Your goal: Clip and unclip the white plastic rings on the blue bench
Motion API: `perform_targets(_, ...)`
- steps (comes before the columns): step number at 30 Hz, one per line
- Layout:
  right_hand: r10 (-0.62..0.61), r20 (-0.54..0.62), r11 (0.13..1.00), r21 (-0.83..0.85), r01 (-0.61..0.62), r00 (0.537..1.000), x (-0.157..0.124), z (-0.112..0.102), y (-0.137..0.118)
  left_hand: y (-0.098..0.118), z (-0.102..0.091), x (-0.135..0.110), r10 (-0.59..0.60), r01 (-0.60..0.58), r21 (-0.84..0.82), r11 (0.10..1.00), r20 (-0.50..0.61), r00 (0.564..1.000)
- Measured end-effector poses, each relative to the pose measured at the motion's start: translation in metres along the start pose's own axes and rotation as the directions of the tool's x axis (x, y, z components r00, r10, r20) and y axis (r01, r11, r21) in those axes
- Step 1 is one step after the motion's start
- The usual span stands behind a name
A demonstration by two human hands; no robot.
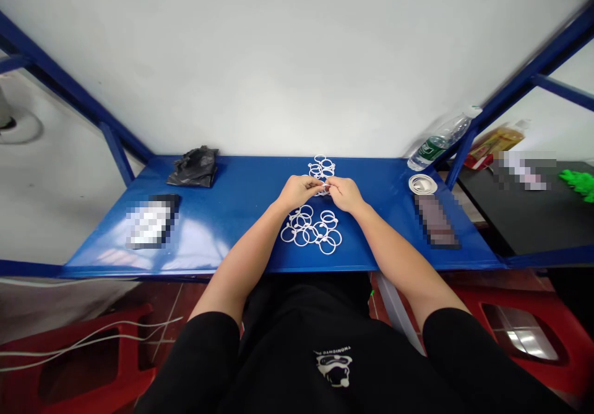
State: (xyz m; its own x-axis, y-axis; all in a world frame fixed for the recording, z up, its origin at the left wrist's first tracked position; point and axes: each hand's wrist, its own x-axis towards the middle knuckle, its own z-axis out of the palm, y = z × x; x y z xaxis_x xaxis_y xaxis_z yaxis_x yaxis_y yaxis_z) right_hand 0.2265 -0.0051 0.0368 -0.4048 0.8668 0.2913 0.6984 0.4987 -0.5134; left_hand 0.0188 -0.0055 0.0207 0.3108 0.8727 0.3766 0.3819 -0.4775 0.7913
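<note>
My left hand (301,190) and my right hand (344,192) meet over the middle of the blue table (241,216), fingers pinched together on a small white ring (324,185) between them. A chain of linked white rings (321,168) lies just beyond my hands. A bigger cluster of linked white rings (310,228) lies on the table between my forearms, nearer to me.
A crumpled black bag (193,166) lies at the back left and a dark flat object (152,221) at the left. A plastic bottle (440,138) leans at the back right beside a round white lid (422,184). Red stools (520,333) stand below.
</note>
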Motion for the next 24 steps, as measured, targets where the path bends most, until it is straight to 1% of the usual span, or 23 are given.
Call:
perform_targets(3,0.045,-0.025,0.999,-0.013,-0.046,0.999,0.0,0.001,-0.001,0.002,0.002,0.0,-0.001,0.001,0.024,1.0,-0.001,1.0)
perform_targets(6,0.1,-0.084,0.995,0.006,-0.1,0.991,-0.001,0.002,-0.002,0.002,-0.006,0.002,0.006,-0.004,0.094,0.996,-0.021,1.0)
perform_targets(8,0.149,-0.139,0.989,0.044,-0.144,0.979,-0.001,0.002,0.001,-0.002,-0.02,0.003,-0.005,0.007,0.147,0.989,-0.012,1.0)
perform_targets(10,0.213,-0.163,0.976,0.072,-0.204,0.963,0.001,-0.001,0.007,-0.009,-0.041,0.005,-0.067,0.065,0.193,0.979,0.006,0.998)
perform_targets(11,0.254,-0.154,0.967,0.07,-0.246,0.955,0.003,-0.003,0.011,-0.014,-0.052,0.005,-0.118,0.109,0.211,0.971,0.031,0.993)
perform_targets(12,0.301,-0.138,0.954,0.053,-0.297,0.944,0.005,-0.006,0.015,-0.02,-0.063,0.005,-0.179,0.16,0.23,0.96,0.065,0.982)
perform_targets(14,0.388,-0.123,0.92,-0.003,-0.392,0.913,0.008,-0.011,0.022,-0.032,-0.082,0.003,-0.301,0.251,0.269,0.93,0.167,0.939)
perform_targets(16,0.436,-0.142,0.896,-0.028,-0.444,0.889,0.01,-0.014,0.026,-0.042,-0.094,0.0,-0.365,0.278,0.303,0.912,0.285,0.886)
perform_targets(18,0.44,-0.166,0.895,-0.006,-0.447,0.883,0.011,-0.014,0.028,-0.049,-0.099,-0.003,-0.384,0.264,0.335,0.904,0.369,0.847)
perform_targets(21,0.395,-0.162,0.918,0.034,-0.395,0.904,0.01,-0.009,0.026,-0.052,-0.1,-0.005,-0.413,0.267,0.354,0.896,0.444,0.795)
perform_targets(22,0.377,-0.154,0.926,0.04,-0.375,0.913,0.009,-0.007,0.024,-0.052,-0.101,-0.005,-0.422,0.275,0.355,0.894,0.454,0.785)
perform_targets(24,0.348,-0.136,0.937,0.047,-0.345,0.927,0.008,-0.003,0.023,-0.052,-0.103,-0.006,-0.415,0.275,0.341,0.899,0.464,0.782)
